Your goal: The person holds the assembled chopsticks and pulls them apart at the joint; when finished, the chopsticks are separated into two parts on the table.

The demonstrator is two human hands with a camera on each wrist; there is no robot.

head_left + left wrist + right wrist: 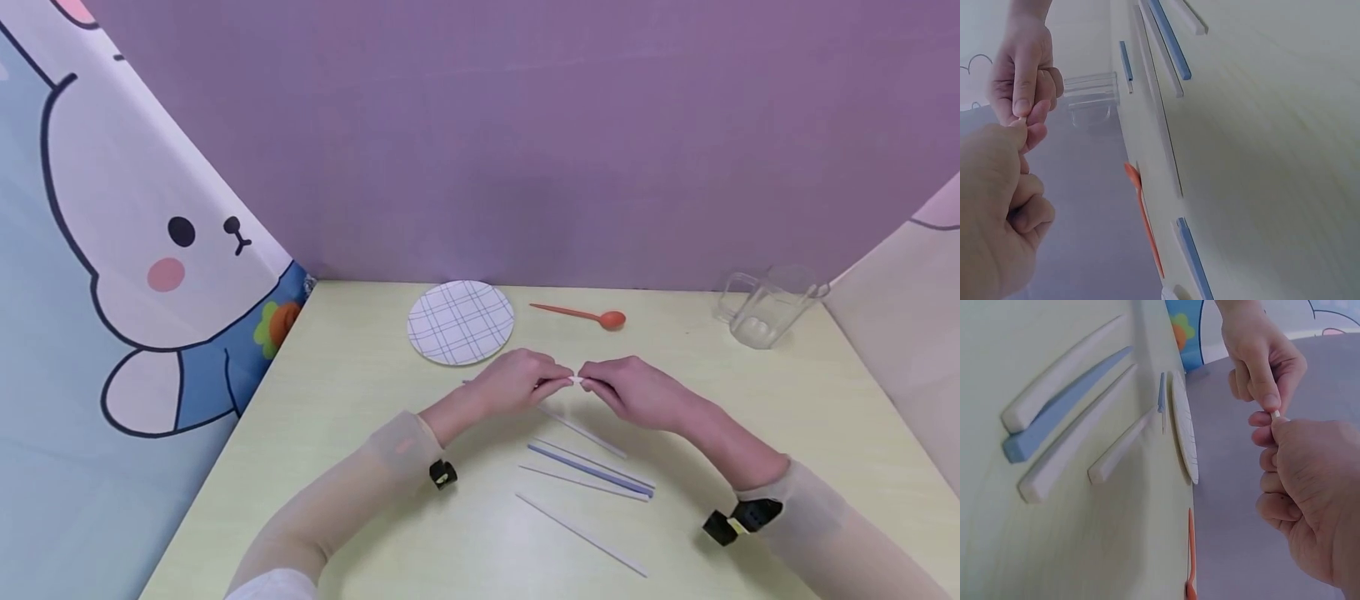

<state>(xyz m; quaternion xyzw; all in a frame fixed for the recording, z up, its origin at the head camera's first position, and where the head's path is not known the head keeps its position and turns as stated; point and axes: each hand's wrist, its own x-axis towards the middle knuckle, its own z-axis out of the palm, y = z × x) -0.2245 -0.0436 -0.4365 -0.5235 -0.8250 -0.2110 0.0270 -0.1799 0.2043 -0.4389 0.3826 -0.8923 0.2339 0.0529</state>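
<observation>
My left hand (521, 379) and right hand (637, 392) meet fingertip to fingertip above the table. Thumb and forefinger of each pinch a small white piece (576, 380), one end per hand. Only a short bit of it shows between the fingertips, so I cannot tell what it is. In the right wrist view the same white piece (1275, 415) bridges the two thumbs. Below the hands lie loose chopsticks, among them a blue chopstick (588, 470) and a white chopstick (581, 535). Another white chopstick (585, 432) lies partly hidden under the left hand.
Behind the left hand is a white plate (461, 323) with a blue grid pattern. An orange spoon (612, 320) lies to its right. A clear glass mug (765, 312) with a handle stands at the back right. A purple wall (480, 150) rises along the table's back edge.
</observation>
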